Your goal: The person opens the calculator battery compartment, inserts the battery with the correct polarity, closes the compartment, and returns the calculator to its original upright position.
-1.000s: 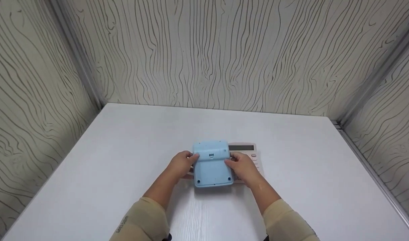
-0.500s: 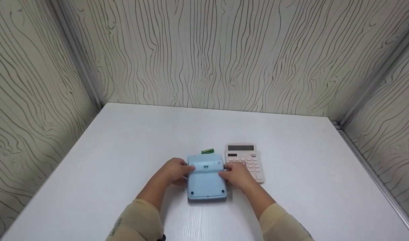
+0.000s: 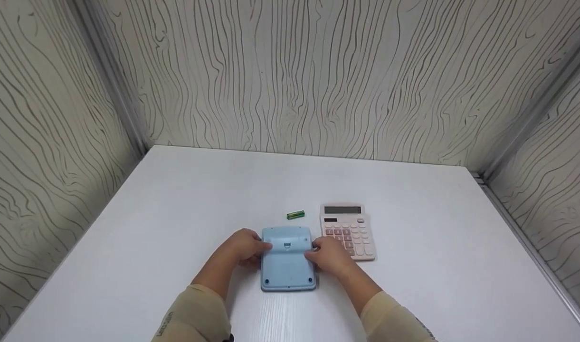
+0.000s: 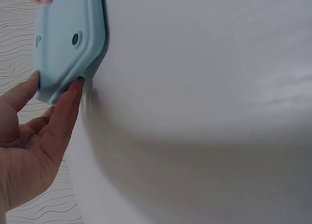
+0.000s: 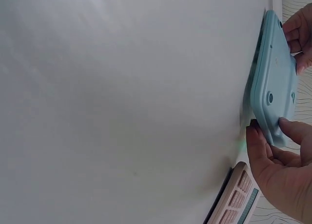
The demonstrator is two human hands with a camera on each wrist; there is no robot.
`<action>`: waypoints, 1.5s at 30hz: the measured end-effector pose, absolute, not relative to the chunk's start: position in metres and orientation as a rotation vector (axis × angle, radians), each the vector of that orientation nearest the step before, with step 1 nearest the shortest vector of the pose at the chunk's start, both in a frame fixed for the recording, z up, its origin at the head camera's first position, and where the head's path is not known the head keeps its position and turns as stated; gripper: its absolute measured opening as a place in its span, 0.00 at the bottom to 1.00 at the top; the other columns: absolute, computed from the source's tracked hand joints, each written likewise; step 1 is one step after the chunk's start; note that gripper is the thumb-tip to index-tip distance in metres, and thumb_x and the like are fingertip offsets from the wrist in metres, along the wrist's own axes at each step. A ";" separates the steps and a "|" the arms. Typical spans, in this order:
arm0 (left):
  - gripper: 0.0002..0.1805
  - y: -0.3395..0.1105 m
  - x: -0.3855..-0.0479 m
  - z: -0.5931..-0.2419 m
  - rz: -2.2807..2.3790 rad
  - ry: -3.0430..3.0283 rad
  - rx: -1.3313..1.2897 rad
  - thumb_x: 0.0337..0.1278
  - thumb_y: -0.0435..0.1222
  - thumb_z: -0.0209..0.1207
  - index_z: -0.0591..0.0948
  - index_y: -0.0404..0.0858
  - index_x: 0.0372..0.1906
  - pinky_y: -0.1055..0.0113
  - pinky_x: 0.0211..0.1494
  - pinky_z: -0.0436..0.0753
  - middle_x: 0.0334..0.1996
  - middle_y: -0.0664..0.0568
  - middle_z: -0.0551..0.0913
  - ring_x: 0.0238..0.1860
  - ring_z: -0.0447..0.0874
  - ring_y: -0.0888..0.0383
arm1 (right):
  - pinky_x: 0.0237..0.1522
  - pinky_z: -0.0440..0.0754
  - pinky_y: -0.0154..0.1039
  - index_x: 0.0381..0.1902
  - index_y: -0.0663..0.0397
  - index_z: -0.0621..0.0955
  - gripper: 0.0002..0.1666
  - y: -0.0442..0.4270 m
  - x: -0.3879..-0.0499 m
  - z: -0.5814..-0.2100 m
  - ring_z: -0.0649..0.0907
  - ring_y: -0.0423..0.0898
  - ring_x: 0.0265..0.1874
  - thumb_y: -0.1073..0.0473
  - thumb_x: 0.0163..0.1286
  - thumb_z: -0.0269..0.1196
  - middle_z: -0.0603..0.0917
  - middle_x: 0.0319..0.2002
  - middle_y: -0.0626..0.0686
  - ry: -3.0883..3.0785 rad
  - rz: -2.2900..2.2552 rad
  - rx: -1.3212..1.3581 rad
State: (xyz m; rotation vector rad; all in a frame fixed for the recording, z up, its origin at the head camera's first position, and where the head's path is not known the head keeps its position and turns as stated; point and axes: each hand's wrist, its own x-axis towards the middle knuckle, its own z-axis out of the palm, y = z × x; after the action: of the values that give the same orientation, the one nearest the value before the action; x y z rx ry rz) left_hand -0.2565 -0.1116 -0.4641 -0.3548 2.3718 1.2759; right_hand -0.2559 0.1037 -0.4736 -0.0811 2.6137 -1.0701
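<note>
**Pinching a light-blue rectangular plastic device (image 3: 288, 265) by both sides, left hand (image 3: 244, 247) and right hand (image 3: 331, 257)**

Holding it underside-up, low at the flat white table (image 3: 461, 247); seemingly placing, next perhaps calling for even release. Counting one device, one pale-pink rectangular plastic calculator (image 3: 352, 232) beside, one green battery-like cylinder (image 3: 295, 215), possibly two, beyond.

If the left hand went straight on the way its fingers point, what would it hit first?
The blue device: the left hand grips its left edge. Beyond it, probably the right hand on the opposite edge, though depth is unclear.
</note>
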 end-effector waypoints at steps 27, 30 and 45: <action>0.19 -0.113 -0.256 -0.472 1.288 2.356 -0.370 0.54 0.42 0.60 0.76 0.31 0.45 0.64 0.29 0.80 0.26 0.45 0.80 0.25 0.81 0.53 | 0.31 0.77 0.37 0.41 0.62 0.78 0.15 0.097 -0.251 -0.475 0.76 0.43 0.26 0.55 0.63 0.59 0.77 0.26 0.49 2.727 -0.908 -0.160; 0.19 -0.113 -0.257 -0.472 1.273 2.368 -0.359 0.53 0.42 0.61 0.76 0.32 0.44 0.64 0.30 0.79 0.26 0.46 0.80 0.26 0.81 0.53 | 0.34 0.78 0.38 0.44 0.62 0.78 0.17 0.097 -0.252 -0.475 0.77 0.43 0.28 0.55 0.62 0.60 0.78 0.29 0.50 2.737 -0.880 -0.148; 0.18 -0.115 -0.257 -0.475 1.268 2.385 -0.321 0.53 0.43 0.61 0.76 0.32 0.41 0.65 0.29 0.79 0.25 0.45 0.80 0.24 0.81 0.54 | 0.48 0.76 0.47 0.51 0.60 0.76 0.25 0.092 -0.262 -0.466 0.77 0.52 0.47 0.54 0.59 0.63 0.77 0.47 0.57 2.834 -0.839 -0.156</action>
State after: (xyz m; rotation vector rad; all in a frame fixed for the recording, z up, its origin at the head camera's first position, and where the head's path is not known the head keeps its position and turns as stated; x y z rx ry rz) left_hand -0.2571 -0.1148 -0.4745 -0.3211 2.3851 1.2677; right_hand -0.2617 0.0921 -0.4657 -0.1559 2.8335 -0.8393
